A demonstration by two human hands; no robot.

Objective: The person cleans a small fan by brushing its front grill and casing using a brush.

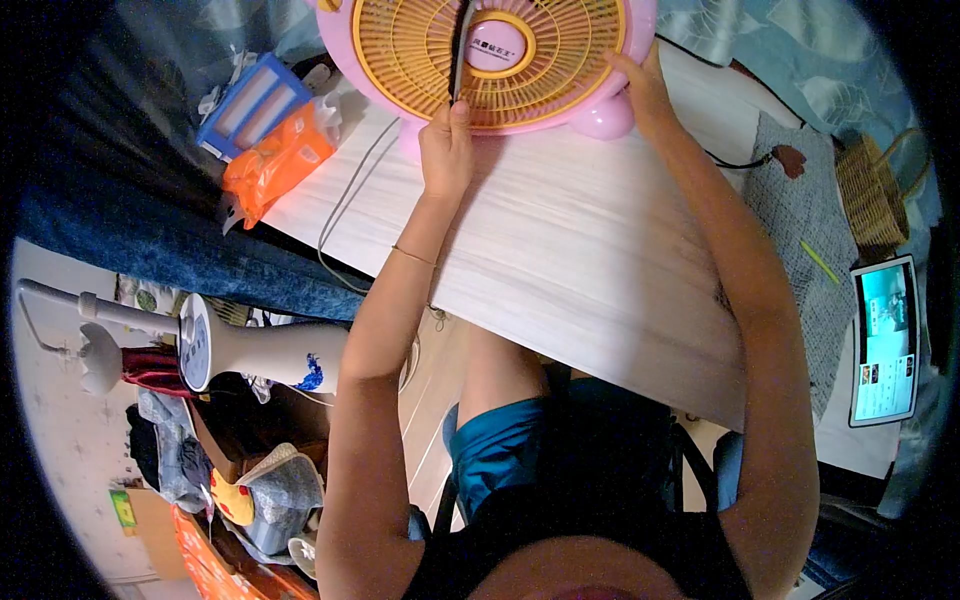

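A pink fan with a yellow grille (560,85) stands upright at the far edge of the white table (560,230), its top cut off by the frame. In front of the grille, my left hand (447,145) is closed around the lower end of a thin dark strip (461,50), thumb pointing up. The strip rises across the grille, left of the round centre label. At the fan's right rim is my right hand (643,90), its fingers apart and touching the edge of the fan.
An orange bag (275,160) and a blue-framed item (255,105) lie at the left. To the right are a wicker basket (872,195), a lit tablet (885,340) and a green pen (819,261). A grey cable (345,200) crosses the table's left side.
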